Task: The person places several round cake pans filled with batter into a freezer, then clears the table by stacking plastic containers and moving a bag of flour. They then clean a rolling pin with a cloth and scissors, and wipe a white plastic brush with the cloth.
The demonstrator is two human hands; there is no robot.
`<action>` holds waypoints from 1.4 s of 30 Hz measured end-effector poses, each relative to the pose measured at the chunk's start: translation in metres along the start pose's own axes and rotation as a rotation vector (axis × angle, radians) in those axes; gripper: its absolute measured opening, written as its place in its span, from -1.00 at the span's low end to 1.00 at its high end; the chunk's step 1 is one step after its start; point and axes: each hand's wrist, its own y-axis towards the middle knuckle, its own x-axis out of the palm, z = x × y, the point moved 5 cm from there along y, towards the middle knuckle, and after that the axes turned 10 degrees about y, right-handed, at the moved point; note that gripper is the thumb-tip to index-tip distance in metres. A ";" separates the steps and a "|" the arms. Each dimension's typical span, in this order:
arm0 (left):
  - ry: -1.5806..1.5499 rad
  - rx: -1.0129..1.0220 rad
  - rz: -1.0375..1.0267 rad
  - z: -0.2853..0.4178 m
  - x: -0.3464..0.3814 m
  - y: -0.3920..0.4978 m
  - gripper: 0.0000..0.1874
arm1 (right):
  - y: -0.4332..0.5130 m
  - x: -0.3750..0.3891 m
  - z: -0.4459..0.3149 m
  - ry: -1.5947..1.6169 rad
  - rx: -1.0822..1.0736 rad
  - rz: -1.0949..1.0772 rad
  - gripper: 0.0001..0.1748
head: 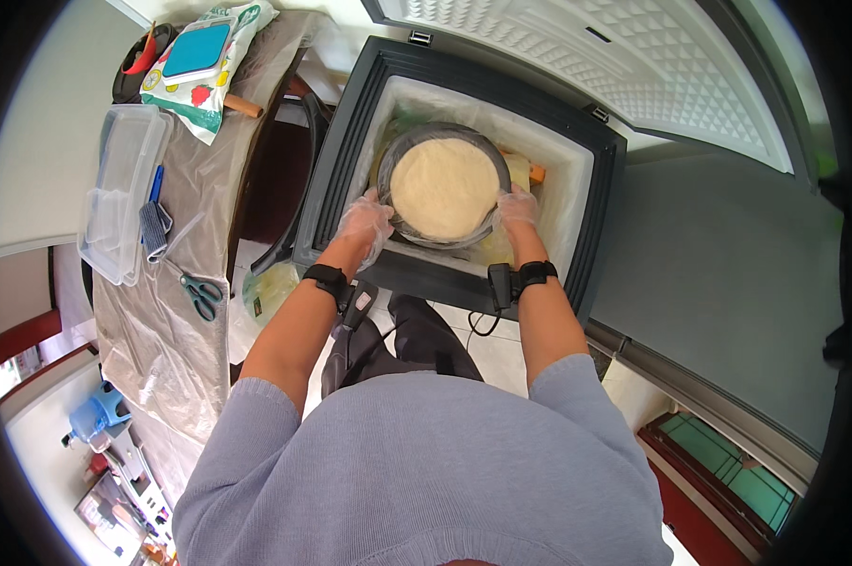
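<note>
A round sheet of pale dough (445,188) lies in a dark round pan (484,138), over the inside of an open chest freezer (560,152). My left hand (366,221), in a clear plastic glove, grips the pan's lower left rim. On the opposite side my right hand (516,209), gloved likewise, holds the rim at the lower right. Clear plastic film shows around the pan's near edge. Beneath the pan are bags and an orange item (537,173), partly hidden. Whether the pan rests on them I cannot tell.
The freezer's raised lid (596,64) stands behind. At left, a plastic-covered table (178,354) carries scissors (201,296), a clear plastic container (123,191), a rolled cloth (155,230) and a kitchen scale (197,51) on a printed bag. A chair (313,156) stands between table and freezer. A grey surface (716,283) lies at right.
</note>
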 end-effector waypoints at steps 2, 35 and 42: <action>-0.178 -0.130 0.012 0.003 -0.006 0.002 -0.41 | 0.005 -0.001 -0.016 -0.307 -0.089 -0.021 -0.43; -1.208 -0.355 0.239 -0.059 -0.106 -0.238 -0.88 | -0.301 0.018 -0.251 -1.184 -1.284 0.299 -0.27; -1.290 -0.296 0.285 -0.065 -0.127 -0.272 -0.94 | -0.316 0.032 -0.176 -1.178 -1.179 0.296 -0.23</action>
